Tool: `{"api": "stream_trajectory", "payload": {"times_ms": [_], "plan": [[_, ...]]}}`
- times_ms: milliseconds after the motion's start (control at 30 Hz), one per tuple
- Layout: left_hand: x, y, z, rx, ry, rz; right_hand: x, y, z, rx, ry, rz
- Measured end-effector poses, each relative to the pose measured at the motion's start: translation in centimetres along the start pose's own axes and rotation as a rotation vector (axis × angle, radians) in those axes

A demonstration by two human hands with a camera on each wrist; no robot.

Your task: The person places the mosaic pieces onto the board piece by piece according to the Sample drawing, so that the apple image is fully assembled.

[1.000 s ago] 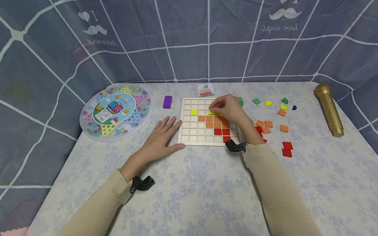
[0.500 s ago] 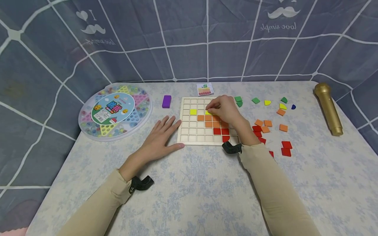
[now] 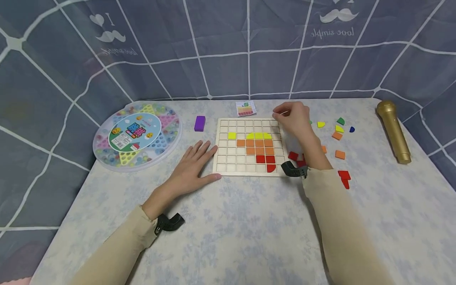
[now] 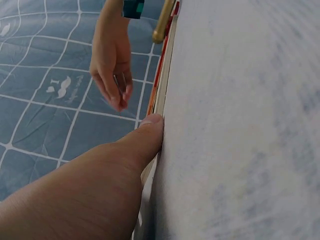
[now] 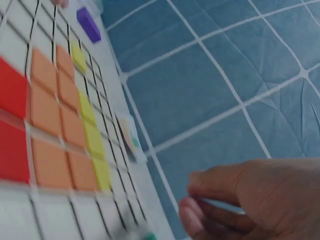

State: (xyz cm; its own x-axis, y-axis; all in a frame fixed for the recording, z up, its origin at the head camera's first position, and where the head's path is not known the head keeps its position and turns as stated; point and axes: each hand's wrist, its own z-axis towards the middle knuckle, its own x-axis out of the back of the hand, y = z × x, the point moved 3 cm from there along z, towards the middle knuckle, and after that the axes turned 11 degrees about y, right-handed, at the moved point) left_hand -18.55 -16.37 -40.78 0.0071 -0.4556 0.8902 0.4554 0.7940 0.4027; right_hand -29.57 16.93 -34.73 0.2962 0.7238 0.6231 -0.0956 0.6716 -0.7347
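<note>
My left hand (image 3: 189,170) lies with fingers spread at the left side of a wooden grid board (image 3: 228,162); its thumb (image 4: 150,122) touches the near-left corner. On the board sit yellow tiles (image 3: 259,135), with one yellow tile (image 3: 232,135) apart to the left, then orange tiles (image 3: 259,143) and red tiles (image 3: 260,159) nearer me. My right hand (image 3: 293,118) hovers over the board's far-right corner, fingers loosely bent, thumb close to the fingertips, nothing seen between them. A green tile (image 5: 150,236) shows below it in the right wrist view; in the head view the hand hides most green tiles.
A small picture card (image 3: 246,108) lies behind the board, a purple block (image 3: 200,123) to its left. Farther left is a round marble game box (image 3: 135,132). Loose tiles (image 3: 340,154) are scattered right of the board, near a gold microphone (image 3: 393,132).
My right hand has left the yellow tiles and moved right to the board's far-right corner, uncovering a row of three yellow tiles. My left hand stays at the board's edge.
</note>
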Motion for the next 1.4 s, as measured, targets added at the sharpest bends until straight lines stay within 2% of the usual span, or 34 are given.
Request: {"api": "stream_trajectory", "payload": {"times_ms": [100, 233, 400, 500, 633, 767, 900, 1233, 1400], "plan": [[0.2, -0.3, -0.3, 0.011, 0.018, -0.002, 1.3, 0.4, 0.8, -0.026, -0.006, -0.042], [0.3, -0.3, -0.4, 0.015, 0.02, -0.004, 3.5, 2.7, 1.4, -0.057, 0.017, -0.109], [0.2, -0.2, -0.2, -0.007, 0.016, 0.006, 6.0, 6.2, 1.2, -0.041, 0.044, -0.297], [0.1, -0.1, 0.0, -0.02, 0.011, 0.011, 6.8, 7.6, 1.0, -0.037, 0.024, -0.397], [0.1, -0.2, -0.1, -0.02, 0.007, 0.018, 6.7, 8.6, 1.1, -0.018, -0.02, -0.464], [-0.1, -0.3, -0.1, -0.018, 0.003, 0.018, 6.3, 8.9, 1.3, 0.017, -0.038, -0.463], [-0.1, -0.4, -0.1, -0.016, 0.009, 0.016, 6.2, 8.8, 1.4, 0.012, -0.046, -0.402], [0.0, -0.3, -0.1, -0.018, 0.009, 0.013, 6.4, 9.2, 1.6, -0.101, -0.084, -0.295], [0.1, -0.2, -0.1, -0.017, 0.006, 0.004, 6.7, 8.3, 1.3, -0.038, 0.024, -0.236]]}}
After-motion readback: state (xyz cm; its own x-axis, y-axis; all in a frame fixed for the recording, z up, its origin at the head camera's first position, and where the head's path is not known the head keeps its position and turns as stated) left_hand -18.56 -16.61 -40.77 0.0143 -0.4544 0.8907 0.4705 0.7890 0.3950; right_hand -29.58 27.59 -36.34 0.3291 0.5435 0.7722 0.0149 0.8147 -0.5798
